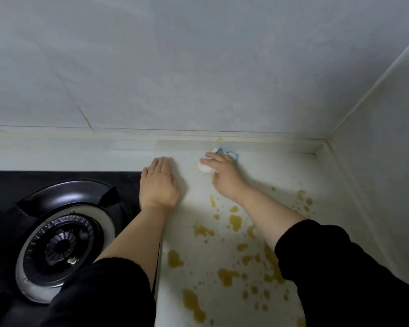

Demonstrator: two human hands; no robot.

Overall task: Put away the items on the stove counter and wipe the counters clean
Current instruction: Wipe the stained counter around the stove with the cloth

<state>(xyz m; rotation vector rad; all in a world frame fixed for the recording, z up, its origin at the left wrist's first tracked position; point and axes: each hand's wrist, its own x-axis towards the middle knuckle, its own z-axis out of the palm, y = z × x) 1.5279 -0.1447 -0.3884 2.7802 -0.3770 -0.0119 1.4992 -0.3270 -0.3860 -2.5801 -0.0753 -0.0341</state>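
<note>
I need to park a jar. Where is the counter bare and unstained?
Bare: the back corner between the right hand and the side wall, and the ledge behind the stove. Crowded: brown stains spatter the counter nearer you.

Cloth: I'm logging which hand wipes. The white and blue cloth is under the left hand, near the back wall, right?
No. The head view shows the white and blue cloth under the right hand, near the back wall; the left hand lies flat on the counter beside the stove.
</note>
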